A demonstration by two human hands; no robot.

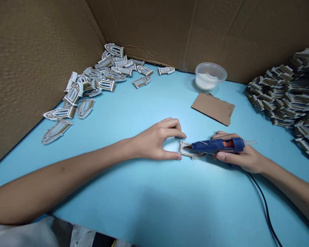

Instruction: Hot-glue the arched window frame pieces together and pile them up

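- Holding one blue glue gun, the right hand has its grip wrapped about the body; one black cord trails below.
- One window-shaped piece lies flat on the tabletop under the nozzle, between the two hands, ahead of the right grip.
- The left hand has its grip parted, thumb and fingers straddling that piece's square end; whether their tips touch it, I cannot tell.
- Two heaps of similar pieces: a left heap against the cardboard walls, and a right heap; overlap prevents an exact count.
- One clear tub with white contents stands near the back wall.
- One flat cardboard scrap lies just in front of it.
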